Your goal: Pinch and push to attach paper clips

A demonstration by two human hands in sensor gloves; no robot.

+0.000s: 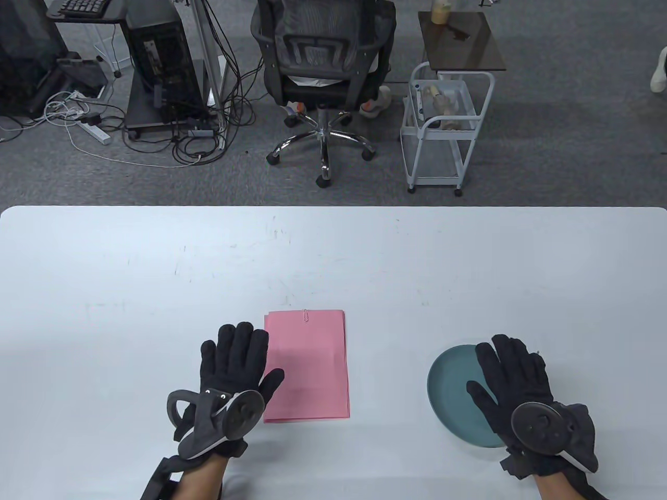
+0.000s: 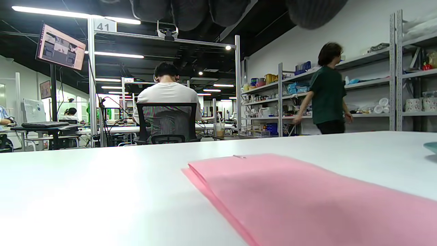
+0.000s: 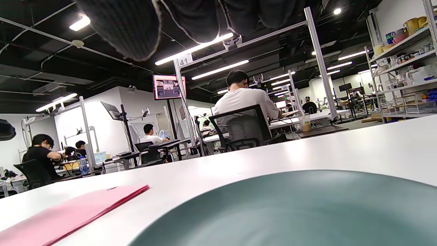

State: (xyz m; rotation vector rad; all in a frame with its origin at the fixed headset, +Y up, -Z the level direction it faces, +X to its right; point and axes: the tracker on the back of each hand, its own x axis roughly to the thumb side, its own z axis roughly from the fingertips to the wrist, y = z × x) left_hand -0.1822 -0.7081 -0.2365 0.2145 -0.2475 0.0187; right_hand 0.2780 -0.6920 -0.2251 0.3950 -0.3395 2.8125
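A stack of pink paper (image 1: 307, 364) lies near the table's front middle, with a small metal paper clip (image 1: 305, 315) on its far edge. The paper also shows in the left wrist view (image 2: 307, 198), with the clip (image 2: 239, 156), and in the right wrist view (image 3: 68, 212). My left hand (image 1: 237, 364) lies flat with fingers spread, its thumb resting on the paper's left edge. My right hand (image 1: 513, 372) lies flat with fingers spread over a teal plate (image 1: 451, 390), holding nothing. The plate fills the bottom of the right wrist view (image 3: 290, 212).
The white table (image 1: 156, 271) reaches to a far edge, with floor beyond. An office chair (image 1: 323, 67) and a small white cart (image 1: 443, 130) stand past that edge.
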